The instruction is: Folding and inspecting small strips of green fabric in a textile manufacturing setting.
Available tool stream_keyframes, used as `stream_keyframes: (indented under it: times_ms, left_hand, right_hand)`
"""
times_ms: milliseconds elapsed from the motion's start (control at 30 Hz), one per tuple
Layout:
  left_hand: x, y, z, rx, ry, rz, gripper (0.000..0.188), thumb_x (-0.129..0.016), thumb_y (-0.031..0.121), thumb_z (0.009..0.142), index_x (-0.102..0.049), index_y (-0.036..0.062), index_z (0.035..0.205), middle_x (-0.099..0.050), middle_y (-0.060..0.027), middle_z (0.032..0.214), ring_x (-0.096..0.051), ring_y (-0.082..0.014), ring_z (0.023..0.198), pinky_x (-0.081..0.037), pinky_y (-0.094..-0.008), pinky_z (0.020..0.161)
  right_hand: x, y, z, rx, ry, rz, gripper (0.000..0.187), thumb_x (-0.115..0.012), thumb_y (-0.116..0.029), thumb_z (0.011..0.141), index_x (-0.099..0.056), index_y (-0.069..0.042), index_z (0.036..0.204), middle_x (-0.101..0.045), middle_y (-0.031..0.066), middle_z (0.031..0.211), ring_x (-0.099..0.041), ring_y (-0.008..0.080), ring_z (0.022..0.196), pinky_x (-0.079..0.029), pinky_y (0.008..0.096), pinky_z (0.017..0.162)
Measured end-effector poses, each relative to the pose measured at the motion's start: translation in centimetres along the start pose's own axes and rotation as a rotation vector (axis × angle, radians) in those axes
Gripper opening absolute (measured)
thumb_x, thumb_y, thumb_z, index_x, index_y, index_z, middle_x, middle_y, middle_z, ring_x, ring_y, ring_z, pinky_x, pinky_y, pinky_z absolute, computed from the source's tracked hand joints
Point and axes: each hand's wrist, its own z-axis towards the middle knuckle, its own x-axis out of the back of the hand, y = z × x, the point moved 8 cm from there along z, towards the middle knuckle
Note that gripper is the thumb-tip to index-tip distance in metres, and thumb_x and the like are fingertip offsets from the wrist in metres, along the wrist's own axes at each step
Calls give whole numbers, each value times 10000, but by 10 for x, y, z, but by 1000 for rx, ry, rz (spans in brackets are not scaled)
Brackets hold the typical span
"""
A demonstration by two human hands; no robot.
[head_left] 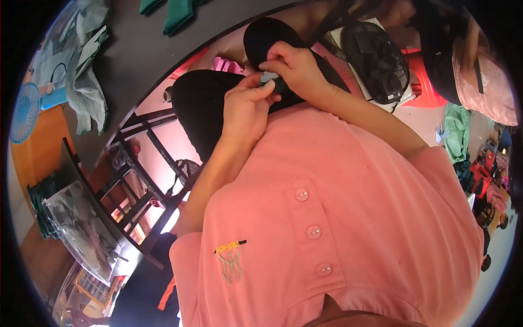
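Over my lap, both hands are close together. Between the thumb and fingers of my left hand (246,104) is a small piece with a pale grey top and dark green sides (269,78); it looks like folded cloth, though its kind is hard to tell. Just above it, my right hand (297,70) is closed in a pinch, thumb against forefinger. Whatever that pinch holds, if anything, is too small to make out. Black trousers (199,103) cover my knees beneath the hands.
A dark table (158,52) curves along the upper left, bearing dark green strips (178,16) and sheer pale cloth (87,82). Right of my knees, a black backpack (376,62) rests by a red stool (427,82). A dark-framed stool (144,174) stands at left.
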Motion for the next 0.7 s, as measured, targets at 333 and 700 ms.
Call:
stream_keyframes:
  times_ms: [333,700]
  left_hand:
    - [-30,-21,2,327,-333,-249,124,-582,128,944,-553,12,979,-543,-89,675,-487,-161,562,-408,-275,561]
    - [-63,15,-24,271,-635,56,242,-591,196,922,-571,8,771,-528,-91,573,-413,-119,434,-318,-237,431]
  right_hand:
    - [27,-4,8,120,238,-186,199,-713,-202,808,-593,-44,821,-623,89,633,-599,237,544,-459,349,524]
    - [-58,-12,41,67,-323,391,148,-733,-161,821,-630,-65,865,-556,-22,690,-463,27,550,-330,215,466]
